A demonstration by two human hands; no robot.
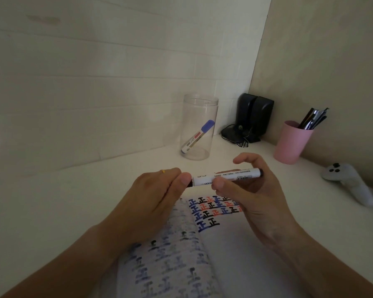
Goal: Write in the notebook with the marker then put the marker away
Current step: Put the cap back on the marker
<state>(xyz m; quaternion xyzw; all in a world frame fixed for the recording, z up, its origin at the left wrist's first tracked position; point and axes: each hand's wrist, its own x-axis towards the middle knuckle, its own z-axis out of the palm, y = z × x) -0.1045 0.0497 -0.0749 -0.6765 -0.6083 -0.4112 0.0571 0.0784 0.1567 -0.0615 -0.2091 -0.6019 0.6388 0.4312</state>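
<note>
At frame centre, left hand point(157, 190) and right hand point(252, 190) fingers pinch the marker point(226, 177) above the notebook point(220, 244).

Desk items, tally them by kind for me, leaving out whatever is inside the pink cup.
Markers: 2, one in both hands, one blue-capped in the jar
Jar: 1
Pink cup: 1
Notebook: 1
Speakers: 1 pair
Controller: 1
Total: 7

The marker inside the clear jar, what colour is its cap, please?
Blue cap, seen in the head view.
</note>
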